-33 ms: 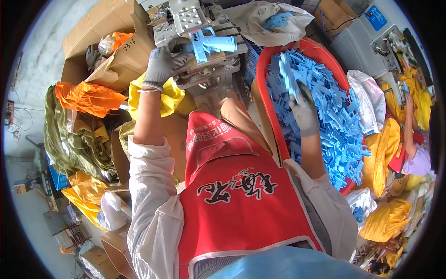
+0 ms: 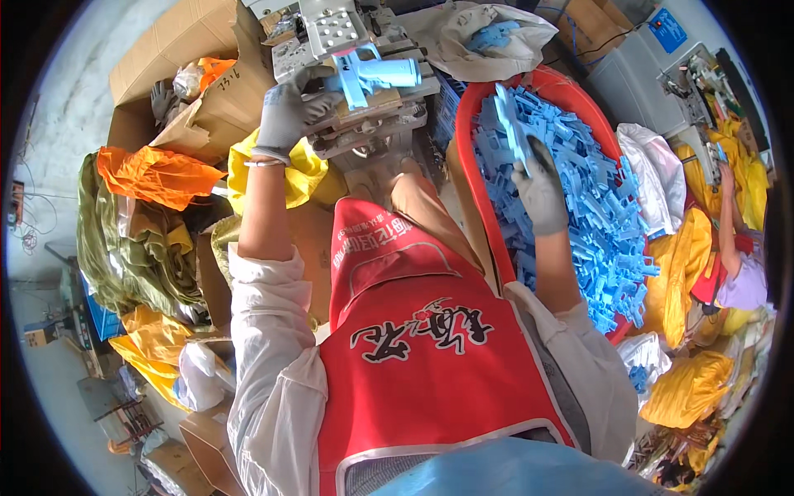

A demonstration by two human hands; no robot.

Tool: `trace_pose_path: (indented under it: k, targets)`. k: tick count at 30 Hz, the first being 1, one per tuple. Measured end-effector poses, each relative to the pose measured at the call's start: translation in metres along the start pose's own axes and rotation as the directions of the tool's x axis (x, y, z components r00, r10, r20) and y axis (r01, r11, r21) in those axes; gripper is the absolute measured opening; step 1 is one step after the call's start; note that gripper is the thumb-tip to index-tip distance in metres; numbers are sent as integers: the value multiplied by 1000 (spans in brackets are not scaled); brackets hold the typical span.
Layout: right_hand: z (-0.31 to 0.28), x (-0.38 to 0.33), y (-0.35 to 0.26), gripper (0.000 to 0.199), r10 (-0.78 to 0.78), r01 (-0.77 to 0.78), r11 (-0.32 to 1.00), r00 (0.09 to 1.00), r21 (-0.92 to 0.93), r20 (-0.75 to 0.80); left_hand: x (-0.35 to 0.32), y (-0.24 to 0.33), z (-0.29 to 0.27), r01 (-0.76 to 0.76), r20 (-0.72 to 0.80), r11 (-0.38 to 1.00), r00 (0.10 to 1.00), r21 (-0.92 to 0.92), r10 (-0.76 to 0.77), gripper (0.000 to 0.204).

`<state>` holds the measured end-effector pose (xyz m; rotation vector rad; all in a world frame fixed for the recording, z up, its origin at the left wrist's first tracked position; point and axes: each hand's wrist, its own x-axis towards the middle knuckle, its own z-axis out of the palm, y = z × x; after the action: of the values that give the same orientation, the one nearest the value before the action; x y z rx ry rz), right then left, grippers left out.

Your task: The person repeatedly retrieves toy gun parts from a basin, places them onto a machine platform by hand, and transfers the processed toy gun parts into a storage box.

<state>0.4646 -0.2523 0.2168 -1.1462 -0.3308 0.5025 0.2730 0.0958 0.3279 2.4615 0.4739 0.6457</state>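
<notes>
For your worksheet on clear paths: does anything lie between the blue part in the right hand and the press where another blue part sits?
Nothing visible blocks it. The right hand holds a blue plastic part above the red tub. The press lies to its left, across open space, where the left hand rests by the seated blue part.

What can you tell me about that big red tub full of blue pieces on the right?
The red tub looks like smooth moulded plastic, round or oval, with a thick rolled rim. It sits at the person's right side, tilted toward the camera, heaped to the brim with light blue plastic parts, flat and angular. The gloved right hand reaches into it, lifting one blue piece upright. A white bag and yellow bags lie along its far side. Its base is hidden.
</notes>
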Motion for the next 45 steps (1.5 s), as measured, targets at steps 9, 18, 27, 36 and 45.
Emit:
trace_pose_path:
  k: [9,18,27,36,45]
  targets:
    - [142,86,-27,40,-102,281,918,849,-280,518,-143,-63,-31,186,-438,981,878,-53,-190,35]
    - [162,115,-25,38,-129,804,350,549,-481,826,-390,-157,-9,730,-503,678,556,-87,-662,37]
    - [1,113,-3,36,110,197,297,965,-934,238,-307,-108,27,693,-181,707,684,-144,-707,34]
    - [-99,21,159,63,398,175,-145,911,-974,104,-249,-87,61,580,5,814,814,8,-580,28]
    - [-170,-12,143,29,-140,7,242,990,-970,-28,-250,-67,59,616,-44,784,783,-76,-620,27]
